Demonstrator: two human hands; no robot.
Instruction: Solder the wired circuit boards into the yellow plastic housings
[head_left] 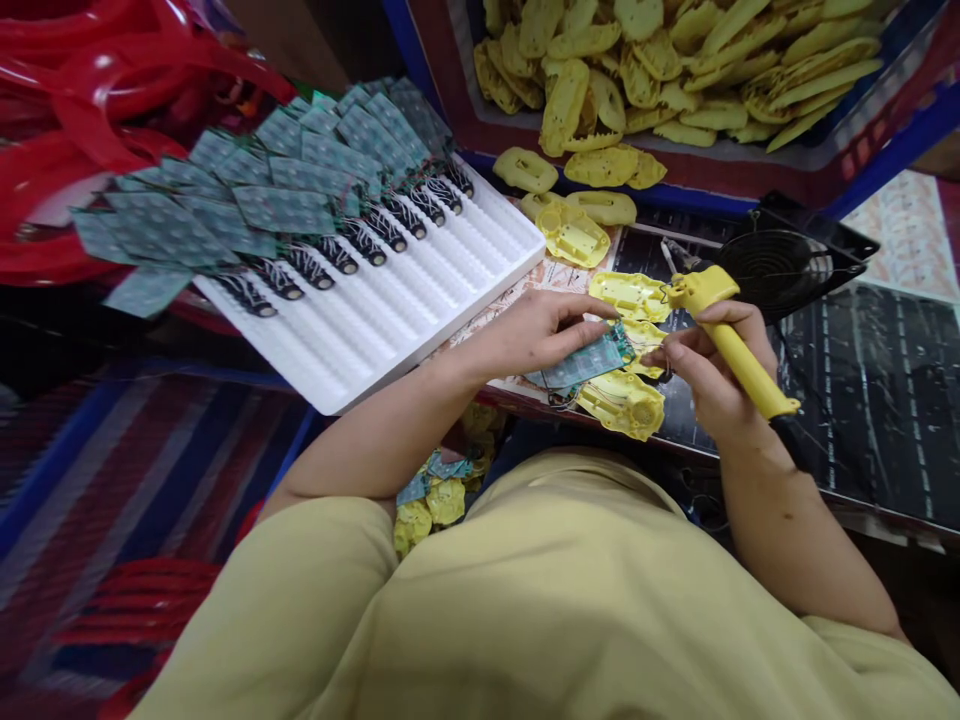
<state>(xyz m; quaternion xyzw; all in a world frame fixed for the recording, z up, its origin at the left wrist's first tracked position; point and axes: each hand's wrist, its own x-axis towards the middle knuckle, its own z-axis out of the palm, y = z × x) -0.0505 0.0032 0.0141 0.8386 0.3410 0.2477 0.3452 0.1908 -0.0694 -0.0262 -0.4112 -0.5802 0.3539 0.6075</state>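
My left hand (536,332) grips the top edge of a green circuit board (592,362), its thumb and fingers closed near the components. The board lies across yellow plastic shells; one shell (626,405) below it holds a round part. My right hand (724,370) is closed around a yellow tool (742,365) with a tubular handle and a blocky head; its exact kind is unclear. The thumb and forefinger of that hand pinch close to thin wires beside the board; what lies between the tips is hard to make out. Another open shell (630,293) sits just above.
On the left, a white ribbed tray (450,290) carries rows of wired boards (300,165). A crate (510,150) of yellow shells stands behind. A black fan (787,260) is at the back right, beside a grey-tipped tool (670,256). Red plastic parts (127,90) fill the upper left.
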